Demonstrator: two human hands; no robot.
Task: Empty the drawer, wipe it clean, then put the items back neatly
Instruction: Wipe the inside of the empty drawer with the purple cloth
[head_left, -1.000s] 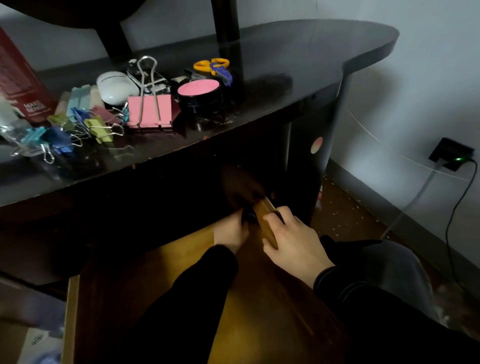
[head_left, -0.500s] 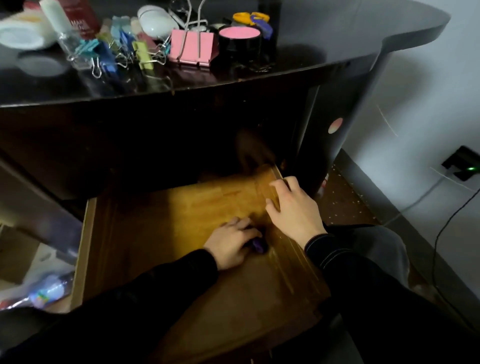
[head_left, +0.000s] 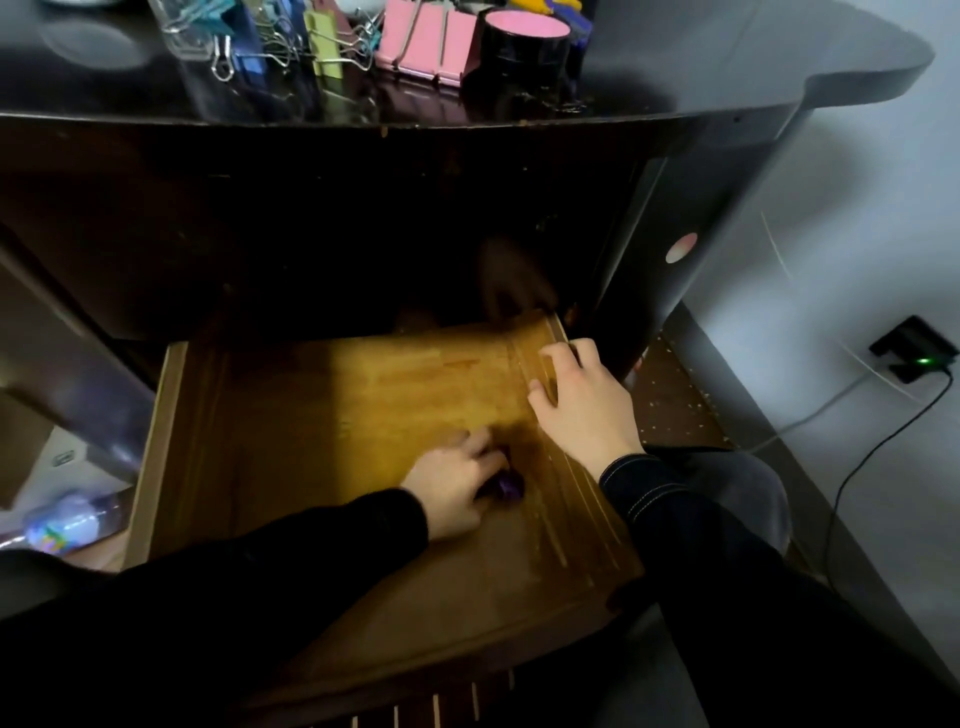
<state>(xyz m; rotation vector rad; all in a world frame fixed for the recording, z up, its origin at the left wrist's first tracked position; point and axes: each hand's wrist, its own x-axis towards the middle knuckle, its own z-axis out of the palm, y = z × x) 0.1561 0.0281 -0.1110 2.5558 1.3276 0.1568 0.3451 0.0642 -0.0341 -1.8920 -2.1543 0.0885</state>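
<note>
Dim room, dark desk. From my remote seat I see the left hand (head_left: 457, 491) low on the drawer (head_left: 311, 415) floor, fingers curled over a small purple thing (head_left: 508, 486) near the right wall. Whether that is a cloth or a last item, I cannot tell. Just beside it, the right hand (head_left: 582, 410) grips the drawer's right wall, fingers bent over the rim, thumb inside. The drawer stands pulled well out, and its wooden floor looks bare apart from that, though the back lies in shadow. On the desk top (head_left: 753, 62) sit a pink binder clip (head_left: 423, 52), a black tub (head_left: 524, 57) with a pink lid, and a tangle of coloured clips (head_left: 291, 52).

My worry is that weight on a drawer this far out could tip it or drag it off its runners. The shadowed back could also go unwiped.

A second ago both hands were at the back right corner. The left has since come forward along the floor, while the right keeps its hold on the wall.
</note>
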